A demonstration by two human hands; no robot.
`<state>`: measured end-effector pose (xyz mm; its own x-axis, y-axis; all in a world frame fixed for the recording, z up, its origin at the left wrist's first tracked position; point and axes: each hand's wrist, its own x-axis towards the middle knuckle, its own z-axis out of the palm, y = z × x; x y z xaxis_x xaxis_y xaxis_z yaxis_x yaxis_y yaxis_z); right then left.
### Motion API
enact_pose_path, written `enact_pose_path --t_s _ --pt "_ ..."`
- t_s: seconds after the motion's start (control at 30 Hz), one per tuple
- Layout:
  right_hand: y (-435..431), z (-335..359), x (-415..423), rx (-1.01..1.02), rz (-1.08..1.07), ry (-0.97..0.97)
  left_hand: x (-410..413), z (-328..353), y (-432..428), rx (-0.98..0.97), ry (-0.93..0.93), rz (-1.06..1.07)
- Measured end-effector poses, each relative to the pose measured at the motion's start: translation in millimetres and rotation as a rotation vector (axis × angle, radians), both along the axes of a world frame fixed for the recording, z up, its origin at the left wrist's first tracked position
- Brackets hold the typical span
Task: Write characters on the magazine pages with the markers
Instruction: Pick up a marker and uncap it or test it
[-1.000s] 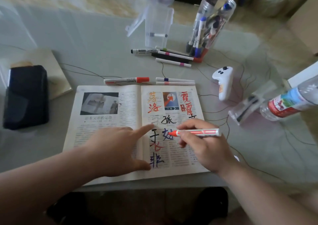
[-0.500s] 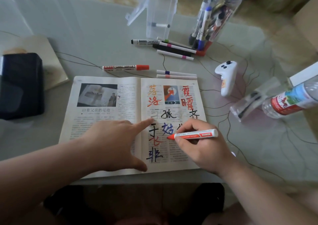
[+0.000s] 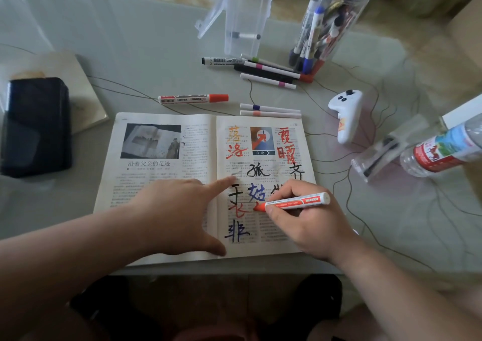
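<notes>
Stretching away from the person, a pale grey-green surface is carrying everything here, and beyond its far edge a marbled floor is showing. The magazine is lying open close to the near edge, its lower margin sitting almost along that edge. To its left a dark case is overlapping a pale booklet, with bare surface between the case and the left page. To the right, open room is running from the page edge out to a white controller, a small clear case and a water bottle. Just past the magazine's top edge a capped red marker and two slim white pens are lying roughly parallel to it. Farther back, a cluster of markers, a clear box with its lid hanging open and a clear tube stuffed with markers are crowding the middle.

The right hand is gripping the uncapped red marker, fingers curled round the barrel near the tip. The marker's long axis is running nearly straight across the right page. Its red tip is pointing to the person's left and touching the paper just below a blue character, and its white butt end is aiming right and slightly away. The left hand is lying flat on the left page, holding nothing, with the forefinger reaching across the fold onto the right page and the thumb splaying toward the near edge.
</notes>
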<state>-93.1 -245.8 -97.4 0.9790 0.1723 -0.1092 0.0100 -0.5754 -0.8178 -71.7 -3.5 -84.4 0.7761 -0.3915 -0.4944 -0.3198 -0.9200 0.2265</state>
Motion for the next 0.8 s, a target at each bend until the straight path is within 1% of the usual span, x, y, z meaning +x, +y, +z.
enact_pose_path --t_s 0.1,0.23,0.33,0.43,0.63,0.8 --pt "0.0 1.7 0.1 0.005 0.029 0.012 0.4 -0.8 -0.1 0.002 -0.005 -0.002" --pt "1.0 1.2 2.3 -0.017 -0.048 0.026 0.9 -1.0 -0.2 -0.003 0.004 -0.003" --pt "-1.8 1.2 4.0 0.023 -0.092 0.042 0.2 -0.3 0.4 -0.003 -0.003 -0.005" --pt "-2.4 3.2 2.4 0.041 -0.062 0.033 -0.1 0.3 -0.1 0.0 0.004 -0.004" --pt "-1.2 2.5 2.4 0.011 -0.033 0.032 0.6 -0.6 -0.8 0.004 0.001 0.0" --pt "-1.3 3.5 3.5 0.023 0.006 0.103 0.2 0.8 -1.0 0.003 -0.005 -0.005"
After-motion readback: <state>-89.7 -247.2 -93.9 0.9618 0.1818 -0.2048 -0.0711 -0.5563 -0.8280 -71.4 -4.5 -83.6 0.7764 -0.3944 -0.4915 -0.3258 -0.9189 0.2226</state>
